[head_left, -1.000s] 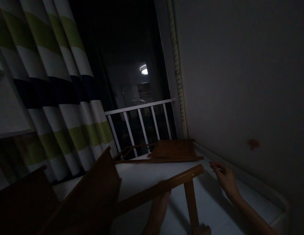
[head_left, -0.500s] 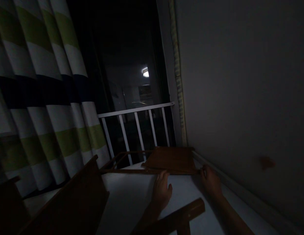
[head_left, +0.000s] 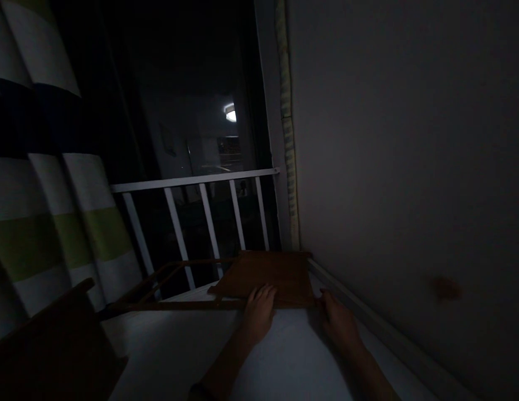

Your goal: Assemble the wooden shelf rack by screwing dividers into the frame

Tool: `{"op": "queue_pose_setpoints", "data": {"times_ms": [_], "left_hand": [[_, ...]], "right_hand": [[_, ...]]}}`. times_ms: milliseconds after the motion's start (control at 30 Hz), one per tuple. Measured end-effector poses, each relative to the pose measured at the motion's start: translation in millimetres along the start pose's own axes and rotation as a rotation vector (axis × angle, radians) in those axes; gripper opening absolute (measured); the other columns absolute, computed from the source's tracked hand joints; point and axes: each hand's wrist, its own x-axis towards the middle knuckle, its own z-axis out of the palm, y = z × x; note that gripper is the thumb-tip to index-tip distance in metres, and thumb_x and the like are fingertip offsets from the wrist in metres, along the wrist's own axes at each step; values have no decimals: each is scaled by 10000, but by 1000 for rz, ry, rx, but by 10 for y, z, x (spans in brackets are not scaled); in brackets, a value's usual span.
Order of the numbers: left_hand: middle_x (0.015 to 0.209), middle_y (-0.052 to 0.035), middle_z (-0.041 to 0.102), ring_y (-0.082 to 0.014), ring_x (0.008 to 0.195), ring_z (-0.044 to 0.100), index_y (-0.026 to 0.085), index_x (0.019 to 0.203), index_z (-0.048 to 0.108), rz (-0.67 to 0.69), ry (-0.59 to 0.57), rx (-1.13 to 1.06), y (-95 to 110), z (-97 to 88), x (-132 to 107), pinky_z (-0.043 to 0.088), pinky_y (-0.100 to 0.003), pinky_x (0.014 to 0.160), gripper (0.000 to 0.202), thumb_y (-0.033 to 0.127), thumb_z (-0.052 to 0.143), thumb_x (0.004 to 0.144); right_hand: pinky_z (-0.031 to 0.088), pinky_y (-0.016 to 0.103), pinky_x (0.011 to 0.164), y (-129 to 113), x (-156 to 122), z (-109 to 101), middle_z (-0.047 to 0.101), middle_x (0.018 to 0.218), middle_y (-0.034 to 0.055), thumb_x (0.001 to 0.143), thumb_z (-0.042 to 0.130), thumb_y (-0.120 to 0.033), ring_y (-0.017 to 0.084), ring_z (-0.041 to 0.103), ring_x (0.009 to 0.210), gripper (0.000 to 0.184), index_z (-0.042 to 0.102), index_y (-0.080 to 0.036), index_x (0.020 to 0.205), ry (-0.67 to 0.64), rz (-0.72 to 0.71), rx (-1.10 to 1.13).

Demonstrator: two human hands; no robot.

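A brown wooden panel (head_left: 270,275) lies at the far end of the white surface, joined to or resting on a thin wooden frame (head_left: 175,305) whose rails run to the left. My left hand (head_left: 259,314) reaches over the panel's near edge, its fingers stretched out and lying on the wood. At the panel's near right corner, my right hand (head_left: 338,320) has its fingers closed on the end of the wooden frame. Dim light hides the exact grip.
Another dark wooden board (head_left: 58,340) stands at the lower left. Behind the panel runs a white railing (head_left: 196,180) before a dark window (head_left: 192,83). A striped curtain (head_left: 54,223) hangs at left; a grey wall (head_left: 401,156) rises on the right. The white surface (head_left: 192,345) spreads below.
My view has turned right and come closer to the panel. My left hand has moved from the frame's edge onto the panel. A wooden bar at the bottom has left the view.
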Motion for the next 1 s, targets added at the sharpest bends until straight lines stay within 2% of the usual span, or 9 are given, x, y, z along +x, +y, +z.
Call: {"op": "queue_pose_setpoints", "data": {"times_ms": [167, 333, 500, 633, 833, 900, 1000], "left_hand": [[1122, -94, 524, -219, 1069, 454, 143, 1101, 463, 11, 6, 86, 33, -5, 92, 290, -385, 942, 386, 86, 400, 725], [1057, -93, 516, -247, 1004, 452, 153, 1010, 477, 13, 6, 170, 42, -72, 102, 325, -402, 866, 278, 183, 470, 734], [1057, -108, 520, -233, 989, 456, 144, 1000, 479, 48, 8, 234, 43, -92, 38, 319, -405, 865, 251, 115, 373, 774], [975, -90, 561, -218, 922, 486, 138, 967, 507, 114, 27, 284, 44, -73, -90, 332, -394, 856, 238, 108, 345, 795], [954, -62, 578, -181, 894, 489, 154, 943, 528, 232, 110, 358, 71, -44, -389, 309, -350, 883, 237, 144, 310, 850], [905, -42, 577, -172, 857, 491, 160, 917, 520, 252, 150, 370, 81, -45, -483, 314, -347, 862, 200, 156, 332, 849], [843, -15, 559, -161, 801, 487, 169, 875, 496, 270, 197, 374, 105, -78, -600, 317, -349, 825, 148, 175, 351, 849]], "right_hand": [[370, 241, 634, -23, -12, 9, 572, 996, 107, 784, 312, -42, 187, 578, 847, 362, 385, -120, 1130, -85, -32, 0], [372, 225, 659, -35, -6, 32, 551, 1042, 119, 777, 305, -31, 172, 569, 881, 341, 408, -138, 1084, -137, -41, 55], [376, 217, 614, -16, -9, 22, 592, 951, 92, 811, 332, -117, 164, 594, 778, 272, 444, -173, 1052, -160, -20, 91], [379, 212, 605, 5, -31, 27, 604, 906, 73, 814, 315, -142, 154, 600, 737, 239, 478, -188, 982, -174, -43, 110], [407, 265, 677, 118, -30, 109, 578, 1030, 116, 810, 261, -166, 194, 590, 852, 337, 377, -162, 1126, -223, -42, 158], [414, 274, 667, 160, -22, 126, 585, 1026, 110, 819, 248, -198, 198, 593, 845, 336, 372, -173, 1130, -255, -25, 186], [417, 285, 670, 202, -17, 134, 598, 1005, 91, 822, 261, -267, 204, 592, 843, 331, 388, -197, 1119, -230, -35, 205]]}}
